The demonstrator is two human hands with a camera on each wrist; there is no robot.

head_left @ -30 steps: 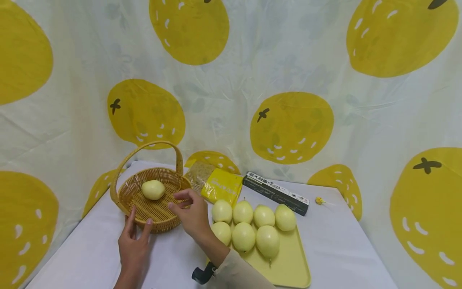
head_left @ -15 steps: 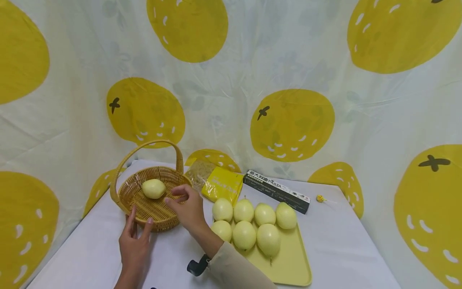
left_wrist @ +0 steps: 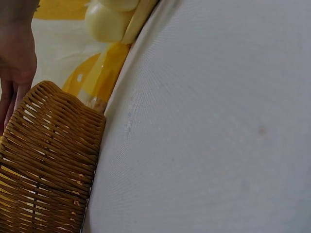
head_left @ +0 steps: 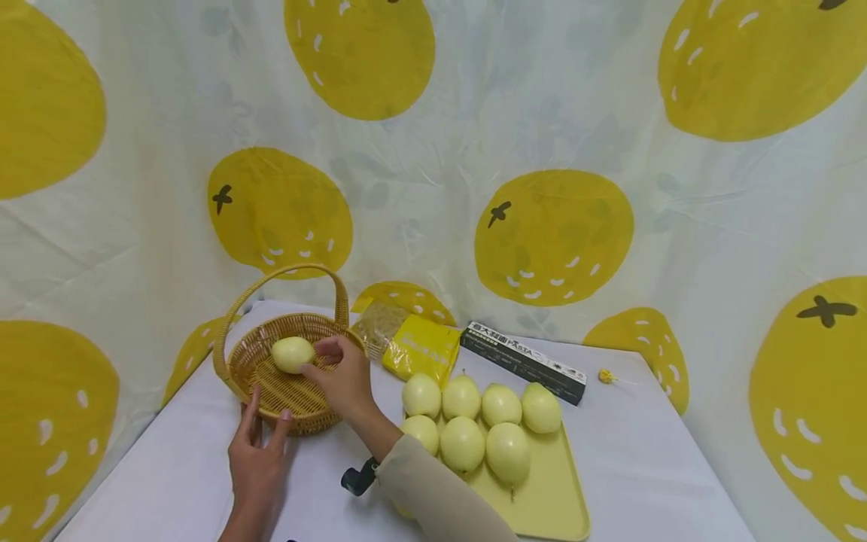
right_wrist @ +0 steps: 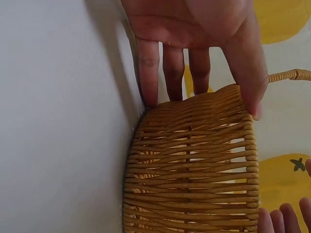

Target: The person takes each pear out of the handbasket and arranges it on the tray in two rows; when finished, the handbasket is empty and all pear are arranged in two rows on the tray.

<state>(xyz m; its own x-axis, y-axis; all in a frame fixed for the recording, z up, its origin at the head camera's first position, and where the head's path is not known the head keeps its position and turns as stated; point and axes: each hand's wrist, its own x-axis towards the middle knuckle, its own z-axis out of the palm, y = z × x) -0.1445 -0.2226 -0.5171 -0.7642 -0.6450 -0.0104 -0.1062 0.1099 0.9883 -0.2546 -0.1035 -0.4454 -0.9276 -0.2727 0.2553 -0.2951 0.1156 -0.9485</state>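
A round wicker basket (head_left: 313, 424) with an arched handle stands on the left of the table. Inside it lies one pale yellow pear (head_left: 291, 354). My right hand (head_left: 347, 379) reaches over the basket's right side, its bent fingers at the pear's right edge; whether they touch it, I cannot tell. In the right wrist view, the left hand (right_wrist: 194, 24) sets straight fingers against the basket's outer wall (right_wrist: 204, 119), its thumb at the rim. The head view has this left hand (head_left: 257, 458) at the basket's front. Part of the right hand (left_wrist: 17, 53) shows in the left wrist view.
Right of the basket, several pears (head_left: 462, 444) sit on a yellow tray (head_left: 552, 504). Behind them lie a yellow-and-clear bag (head_left: 421, 348) and a long black pasta box (head_left: 521, 363). A small yellow item (head_left: 606, 375) is at the far right. A fruit-patterned curtain (head_left: 406, 226) hangs behind.
My right hand has moved left over the basket, from a gap beside the pear up to the pear's right edge. The left hand stays at the basket's front.
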